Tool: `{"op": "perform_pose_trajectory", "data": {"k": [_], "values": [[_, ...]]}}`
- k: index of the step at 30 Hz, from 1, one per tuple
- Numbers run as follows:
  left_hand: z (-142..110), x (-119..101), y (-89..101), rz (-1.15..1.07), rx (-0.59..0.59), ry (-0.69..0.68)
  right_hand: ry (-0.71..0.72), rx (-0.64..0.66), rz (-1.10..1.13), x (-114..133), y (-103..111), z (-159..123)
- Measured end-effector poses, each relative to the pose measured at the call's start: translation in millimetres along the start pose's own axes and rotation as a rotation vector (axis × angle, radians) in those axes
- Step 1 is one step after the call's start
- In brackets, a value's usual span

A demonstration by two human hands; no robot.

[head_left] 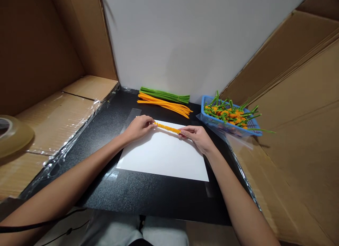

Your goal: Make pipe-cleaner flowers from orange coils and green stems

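An orange pipe cleaner [167, 127], wound into a tight coil, stretches between my two hands above the white sheet [161, 152]. My left hand [140, 127] pinches its left end between thumb and fingers. At the other end, my right hand [196, 136] grips it with thumb and fingertips. Behind the sheet lies a bundle of straight orange pipe cleaners [164, 105], with a bundle of green pipe cleaners [164, 94] along the wall side of it.
A blue basket [219, 122] at the right holds several orange and green twisted pieces. On the left, a wide roll of clear tape [19, 136] rests on cardboard. Cardboard walls [299, 108] flank the black table [137, 191], and a white wall [164, 37] stands behind.
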State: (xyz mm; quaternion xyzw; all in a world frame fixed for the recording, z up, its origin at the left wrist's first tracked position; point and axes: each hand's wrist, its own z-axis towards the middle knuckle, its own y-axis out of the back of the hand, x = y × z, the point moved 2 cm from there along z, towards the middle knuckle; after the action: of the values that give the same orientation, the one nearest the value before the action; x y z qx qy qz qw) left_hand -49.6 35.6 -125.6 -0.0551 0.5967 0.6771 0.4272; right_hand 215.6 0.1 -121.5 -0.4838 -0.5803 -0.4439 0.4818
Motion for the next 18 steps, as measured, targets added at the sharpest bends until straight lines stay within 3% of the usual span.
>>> {"op": "perform_pose_trajectory", "data": {"k": [5,13,18], "values": [[1,-3,0.3,-0.021,0.032,0.028,0.012,0.031,-0.072,1,2,0],[0,-6,1.5,-0.042,0.080,0.030,0.369,-0.088,-0.528,12,-7,-8],[0,-11,2.3,-0.013,0.135,-0.039,0.504,-0.037,-0.751,10,-6,-8]]}}
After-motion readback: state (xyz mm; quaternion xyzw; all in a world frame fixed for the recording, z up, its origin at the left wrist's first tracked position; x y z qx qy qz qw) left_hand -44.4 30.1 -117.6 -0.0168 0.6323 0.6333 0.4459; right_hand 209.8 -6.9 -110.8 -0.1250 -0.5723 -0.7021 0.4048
